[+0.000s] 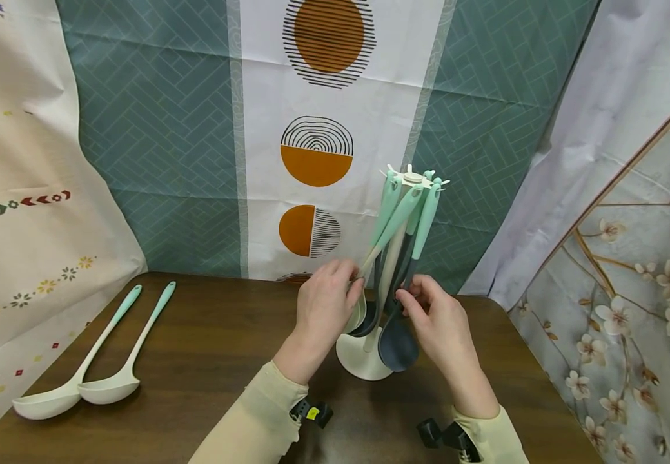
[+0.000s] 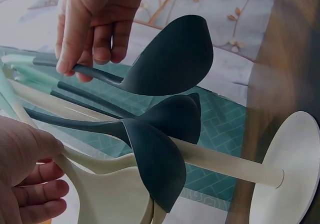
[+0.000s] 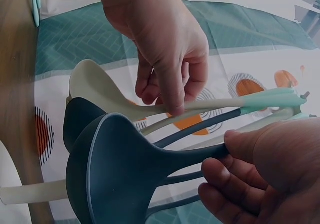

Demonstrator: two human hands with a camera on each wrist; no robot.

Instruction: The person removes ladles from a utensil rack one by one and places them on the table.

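Note:
A cream utensil stand (image 1: 351,362) holds several ladles with mint-green handle ends, hung by their tips from its top ring. My left hand (image 1: 329,298) pinches the neck of a cream ladle (image 3: 97,86) on the stand's left side. Opposite it, my right hand (image 1: 438,316) grips a dark blue ladle (image 1: 398,346) between thumb and fingers, low on its handle. The tips of both held ladles are up at the ring. Other dark ladles (image 2: 155,159) hang between the two hands, partly hidden in the head view.
Two cream ladles (image 1: 111,388) with mint handles lie on the brown wooden table (image 1: 213,361) at the left. A patterned curtain (image 1: 155,161) hangs behind the table, and floral cloth (image 1: 619,322) borders it on the right.

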